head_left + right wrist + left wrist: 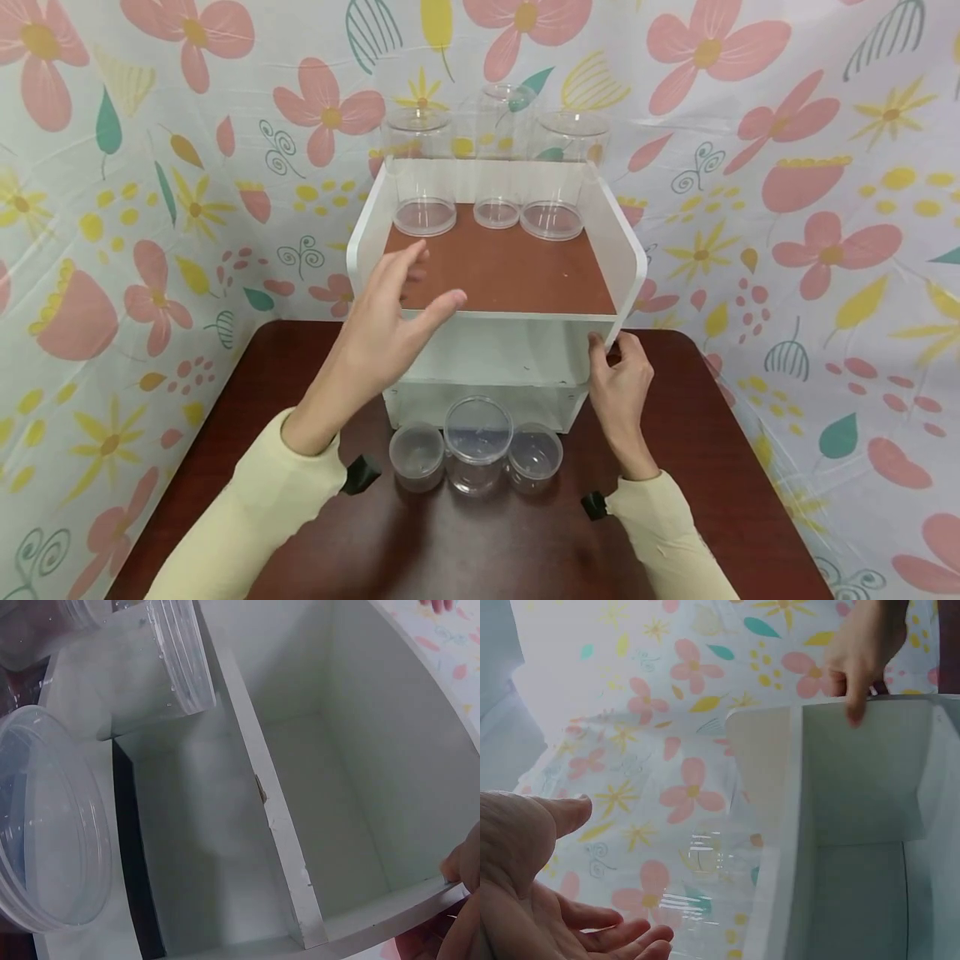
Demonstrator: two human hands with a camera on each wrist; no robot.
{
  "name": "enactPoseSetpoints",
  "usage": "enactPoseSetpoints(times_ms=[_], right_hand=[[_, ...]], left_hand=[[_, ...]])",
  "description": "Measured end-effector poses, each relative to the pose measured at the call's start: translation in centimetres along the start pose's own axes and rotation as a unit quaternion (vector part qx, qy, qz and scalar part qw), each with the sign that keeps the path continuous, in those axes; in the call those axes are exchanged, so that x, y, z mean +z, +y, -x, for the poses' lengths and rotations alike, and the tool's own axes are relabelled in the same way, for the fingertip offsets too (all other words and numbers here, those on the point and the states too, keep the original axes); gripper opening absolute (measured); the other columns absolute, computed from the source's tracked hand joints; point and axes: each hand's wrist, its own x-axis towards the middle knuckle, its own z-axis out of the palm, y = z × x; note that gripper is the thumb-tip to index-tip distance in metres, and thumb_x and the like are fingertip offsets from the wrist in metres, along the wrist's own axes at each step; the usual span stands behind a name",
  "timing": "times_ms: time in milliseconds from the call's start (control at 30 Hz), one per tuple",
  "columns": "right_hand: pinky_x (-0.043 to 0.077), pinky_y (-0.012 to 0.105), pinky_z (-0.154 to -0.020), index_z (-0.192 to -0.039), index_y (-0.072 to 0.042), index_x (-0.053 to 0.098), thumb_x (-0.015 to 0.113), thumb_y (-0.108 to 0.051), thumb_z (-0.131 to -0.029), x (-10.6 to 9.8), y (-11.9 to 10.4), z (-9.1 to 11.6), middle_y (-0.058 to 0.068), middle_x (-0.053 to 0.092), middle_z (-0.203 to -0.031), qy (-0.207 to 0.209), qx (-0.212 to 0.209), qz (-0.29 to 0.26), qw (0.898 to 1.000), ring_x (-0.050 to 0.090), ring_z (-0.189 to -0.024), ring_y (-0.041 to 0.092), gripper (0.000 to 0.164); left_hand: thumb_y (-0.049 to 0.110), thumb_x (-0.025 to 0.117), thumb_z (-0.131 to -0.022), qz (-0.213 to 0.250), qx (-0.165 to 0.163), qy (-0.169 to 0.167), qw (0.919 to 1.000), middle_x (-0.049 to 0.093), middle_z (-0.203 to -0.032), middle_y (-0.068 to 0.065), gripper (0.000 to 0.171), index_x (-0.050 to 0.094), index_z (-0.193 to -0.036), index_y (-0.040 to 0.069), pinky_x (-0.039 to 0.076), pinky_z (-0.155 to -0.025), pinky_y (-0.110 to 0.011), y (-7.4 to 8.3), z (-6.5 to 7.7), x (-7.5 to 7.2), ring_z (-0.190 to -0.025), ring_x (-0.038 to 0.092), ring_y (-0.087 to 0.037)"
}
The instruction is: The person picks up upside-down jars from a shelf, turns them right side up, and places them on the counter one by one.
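Observation:
A small white shelf unit (491,346) with a brown top board (510,262) stands on the table. My right hand (622,387) grips the front edge of its right side panel, thumb on the inner face. In the right wrist view, the thumb (459,864) shows at the rim of the compartment. My left hand (375,329) is raised in front of the top board's left side, fingers spread and holding nothing. Three clear cylinders stand along the back of the top board: a wide left one (424,218), a narrow middle one (497,215) and a wide right one (552,221).
In front of the unit, three clear containers stand side by side on the dark red table (487,554): a left tub (417,457), a taller lidded jar (477,442) and a right tub (534,458). Flower-patterned cloth (787,183) hangs behind and at both sides.

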Motion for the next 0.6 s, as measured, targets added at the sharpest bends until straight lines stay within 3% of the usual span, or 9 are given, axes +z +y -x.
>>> enactPoseSetpoints(times_ms=[300, 600], right_hand=[[0.042, 0.016, -0.067, -0.096, 0.008, 0.071, 0.070, -0.007, -0.098, 0.1, 0.0, -0.1, 0.020, 0.066, -0.089, 0.001, 0.004, -0.008, 1.000, 0.062, -0.074, 0.027, 0.016], [0.042, 0.015, -0.067, -0.096, 0.008, 0.072, 0.070, -0.006, -0.097, 0.0, -0.1, -0.1, 0.019, 0.066, -0.088, 0.003, -0.001, -0.009, 1.000, 0.062, -0.073, 0.026, 0.014]], left_hand=[[0.040, 0.067, -0.100, 0.023, -0.058, 0.026, 0.9977, 0.042, -0.154, -0.015, 0.078, 0.033, -0.159, 0.001, 0.043, -0.110, -0.042, -0.2, -6.1, -1.7, -0.134, 0.051, -0.028], [0.046, 0.065, -0.099, 0.052, -0.117, 0.057, 0.9901, 0.034, -0.161, -0.010, 0.086, 0.025, -0.163, 0.004, 0.035, -0.116, -0.034, -0.1, -9.8, -3.2, -0.146, 0.038, -0.024]])
